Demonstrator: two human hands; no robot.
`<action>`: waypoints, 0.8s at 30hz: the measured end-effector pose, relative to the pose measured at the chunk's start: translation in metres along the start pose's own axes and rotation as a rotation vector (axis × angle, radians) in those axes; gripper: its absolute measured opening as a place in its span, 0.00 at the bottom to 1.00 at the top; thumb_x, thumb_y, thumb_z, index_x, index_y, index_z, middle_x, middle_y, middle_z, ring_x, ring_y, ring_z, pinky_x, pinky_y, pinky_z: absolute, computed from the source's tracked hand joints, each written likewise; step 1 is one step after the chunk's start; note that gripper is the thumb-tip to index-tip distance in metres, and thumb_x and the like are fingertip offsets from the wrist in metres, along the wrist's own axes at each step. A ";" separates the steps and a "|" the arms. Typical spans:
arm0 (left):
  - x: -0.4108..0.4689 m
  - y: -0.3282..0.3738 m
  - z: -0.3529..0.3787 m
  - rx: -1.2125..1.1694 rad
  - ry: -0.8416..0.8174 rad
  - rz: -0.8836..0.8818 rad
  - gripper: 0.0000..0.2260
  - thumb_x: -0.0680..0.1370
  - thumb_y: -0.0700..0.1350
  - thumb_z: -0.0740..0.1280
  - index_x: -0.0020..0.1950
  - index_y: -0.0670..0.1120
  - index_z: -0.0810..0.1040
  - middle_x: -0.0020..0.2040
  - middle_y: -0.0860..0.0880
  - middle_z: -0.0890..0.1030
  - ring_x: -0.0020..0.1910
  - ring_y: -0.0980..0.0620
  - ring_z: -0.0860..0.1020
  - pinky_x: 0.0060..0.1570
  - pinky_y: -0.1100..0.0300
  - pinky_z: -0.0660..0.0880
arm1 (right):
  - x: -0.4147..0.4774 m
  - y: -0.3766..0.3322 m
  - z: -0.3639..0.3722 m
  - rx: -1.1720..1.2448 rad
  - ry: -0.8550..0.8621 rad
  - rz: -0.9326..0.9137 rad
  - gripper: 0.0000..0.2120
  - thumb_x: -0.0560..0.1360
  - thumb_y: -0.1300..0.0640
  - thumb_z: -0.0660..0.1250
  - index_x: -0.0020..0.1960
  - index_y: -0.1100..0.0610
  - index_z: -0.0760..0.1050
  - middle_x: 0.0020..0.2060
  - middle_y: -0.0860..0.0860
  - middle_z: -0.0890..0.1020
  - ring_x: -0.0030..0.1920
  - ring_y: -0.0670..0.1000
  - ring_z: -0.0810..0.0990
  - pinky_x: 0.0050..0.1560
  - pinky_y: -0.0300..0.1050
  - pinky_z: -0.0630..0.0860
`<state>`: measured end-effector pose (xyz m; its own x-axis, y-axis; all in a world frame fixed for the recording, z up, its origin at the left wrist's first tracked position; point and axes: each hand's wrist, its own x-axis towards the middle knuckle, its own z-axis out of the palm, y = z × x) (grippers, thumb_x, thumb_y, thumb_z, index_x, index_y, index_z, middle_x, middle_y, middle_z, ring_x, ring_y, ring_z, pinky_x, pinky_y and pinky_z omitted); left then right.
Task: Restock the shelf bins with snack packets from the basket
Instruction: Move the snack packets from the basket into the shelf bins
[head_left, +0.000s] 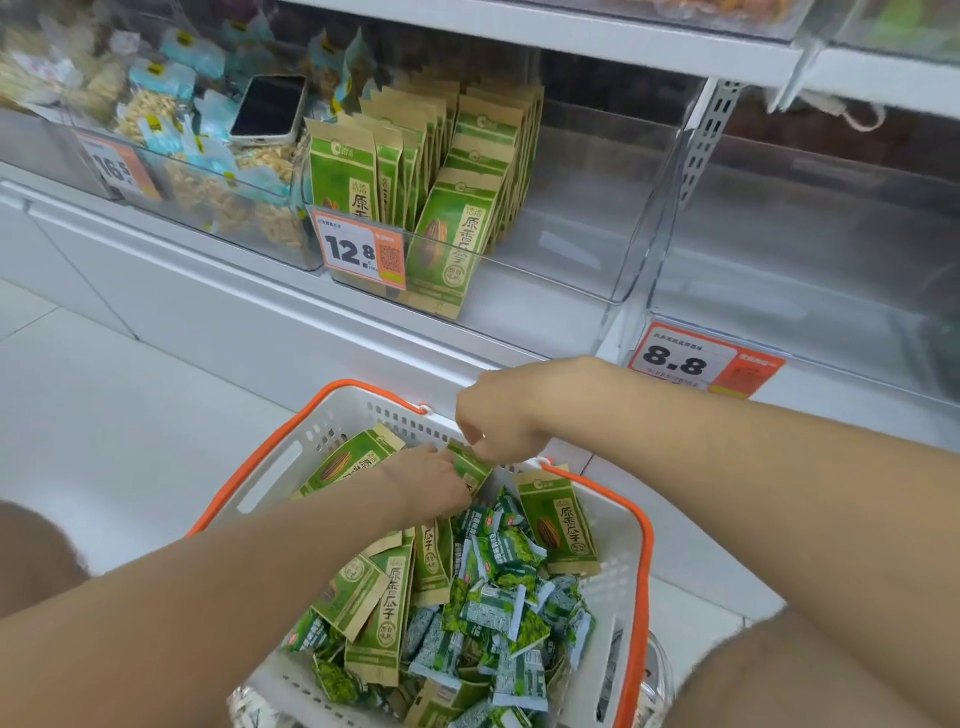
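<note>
At far left on the shelf, a clear bin (47, 150) of pale nut packs carries a phone (270, 109) on top. Just right of it, the bin tagged 12.8 (571, 249) holds upright rows of green-and-kraft seed packets (457, 171) in its left part. Farther right sits the bin tagged 8.8 (779, 291).

Near, on the floor, the white basket (332, 415) with orange handles (644, 530) holds more seed packets mixed with small green-and-white sachets (498, 613). Over its far end, the left hand (431, 480) and right hand (501, 423) meet on 1 held packet (470, 465). The left grip looks closed around its lower part, and the right grip pinches its top edge.

To do this step well, I would keep the print facing 1 way and lift clear of the handle. The packet should then stand upright beside the existing rows in the 12.8 bin, with no sachets carried along.
</note>
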<state>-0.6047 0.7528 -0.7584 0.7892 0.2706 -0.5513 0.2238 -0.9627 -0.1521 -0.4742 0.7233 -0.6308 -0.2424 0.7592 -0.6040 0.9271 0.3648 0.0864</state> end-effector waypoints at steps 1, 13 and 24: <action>-0.003 -0.002 -0.003 -0.054 0.002 -0.004 0.05 0.82 0.41 0.69 0.56 0.49 0.78 0.53 0.50 0.80 0.59 0.45 0.76 0.61 0.50 0.72 | -0.002 0.001 -0.001 0.003 0.004 0.007 0.12 0.81 0.58 0.61 0.40 0.58 0.76 0.35 0.53 0.76 0.36 0.57 0.73 0.37 0.48 0.69; -0.070 -0.056 -0.100 -0.719 0.364 -0.163 0.08 0.74 0.46 0.79 0.49 0.50 0.83 0.42 0.57 0.84 0.43 0.54 0.83 0.43 0.60 0.75 | -0.038 0.009 -0.015 0.098 0.172 -0.018 0.20 0.81 0.42 0.67 0.41 0.57 0.73 0.35 0.52 0.77 0.37 0.54 0.76 0.41 0.49 0.75; -0.141 -0.067 -0.161 -1.533 0.988 -0.476 0.20 0.79 0.50 0.75 0.67 0.48 0.73 0.54 0.50 0.82 0.50 0.50 0.86 0.52 0.50 0.84 | -0.068 0.030 -0.044 1.271 0.933 0.138 0.11 0.78 0.50 0.75 0.42 0.56 0.86 0.37 0.54 0.88 0.44 0.56 0.88 0.50 0.58 0.84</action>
<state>-0.6394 0.7799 -0.5382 0.3918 0.9201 0.0028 0.3020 -0.1314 0.9442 -0.4427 0.7060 -0.5527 0.2216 0.9724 0.0726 0.4642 -0.0398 -0.8848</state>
